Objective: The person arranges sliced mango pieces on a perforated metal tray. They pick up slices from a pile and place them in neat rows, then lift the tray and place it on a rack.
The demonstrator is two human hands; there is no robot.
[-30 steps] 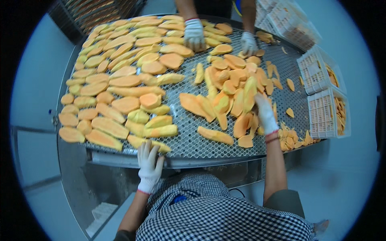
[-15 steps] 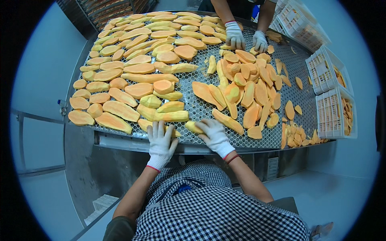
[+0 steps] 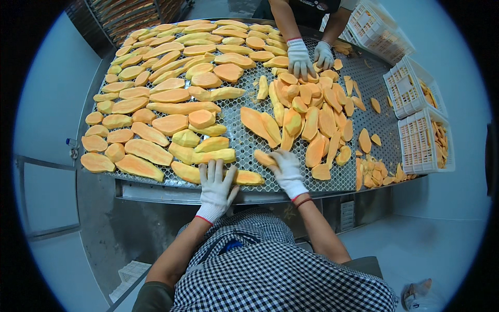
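Peeled orange-yellow sweet potato slices (image 3: 149, 150) lie in rows on a mesh tray (image 3: 245, 184), with a loose pile (image 3: 325, 122) on its right half. My left hand (image 3: 215, 190), in a white glove, rests at the front edge with fingers spread over the front slices. Just right of its fingertips lies a yellow slice (image 3: 248, 178). My right hand (image 3: 286, 171), also gloved, has its fingers closed on a slice (image 3: 262, 157) in the middle front, left of the pile.
A co-worker's gloved hands (image 3: 299, 57) are at the back of the pile. White crates of slices (image 3: 423, 140) stand along the right side, others (image 3: 379, 28) behind. Small scraps (image 3: 377, 171) lie at front right. A rack (image 3: 125, 15) stands at back left.
My right hand came from the pile to the front, where a slice now lies beside my left hand, and now grips another slice farther back. My left hand moved slightly rightward.
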